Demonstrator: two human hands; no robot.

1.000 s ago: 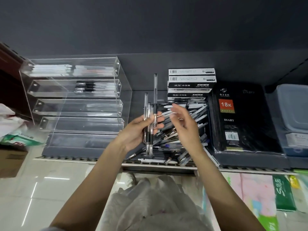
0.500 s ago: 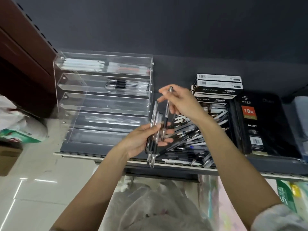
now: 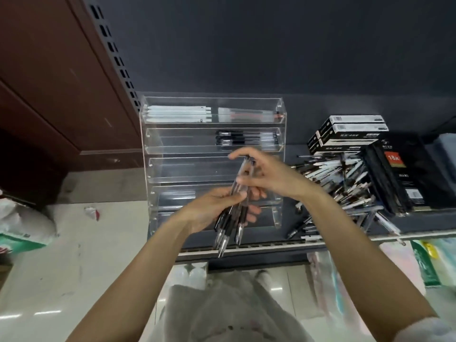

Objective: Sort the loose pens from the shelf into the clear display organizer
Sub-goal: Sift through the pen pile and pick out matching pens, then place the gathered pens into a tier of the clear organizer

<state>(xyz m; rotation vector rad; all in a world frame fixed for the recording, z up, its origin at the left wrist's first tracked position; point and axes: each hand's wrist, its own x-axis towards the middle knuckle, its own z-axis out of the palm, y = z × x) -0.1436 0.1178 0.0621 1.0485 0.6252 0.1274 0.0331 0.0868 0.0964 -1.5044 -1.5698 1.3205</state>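
Several clear-barrelled pens (image 3: 233,211) sit bunched in the left hand (image 3: 212,209), fingers curled around them before the clear display organizer (image 3: 212,166); the right hand (image 3: 267,177) pinches their upper ends, seemingly squaring them for a tier, while the loose pile (image 3: 345,191) waits rightward.

Clear organizer (image 3: 172,169); black-gripped clear pens (image 3: 234,211); black diary (image 3: 404,174)

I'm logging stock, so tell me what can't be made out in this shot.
All in the head view:
- Pen count in the bundle: the left hand and right hand cover the barrels.
- Pen box labels: too small.
- Lowest organizer tiers: hidden behind both hands.
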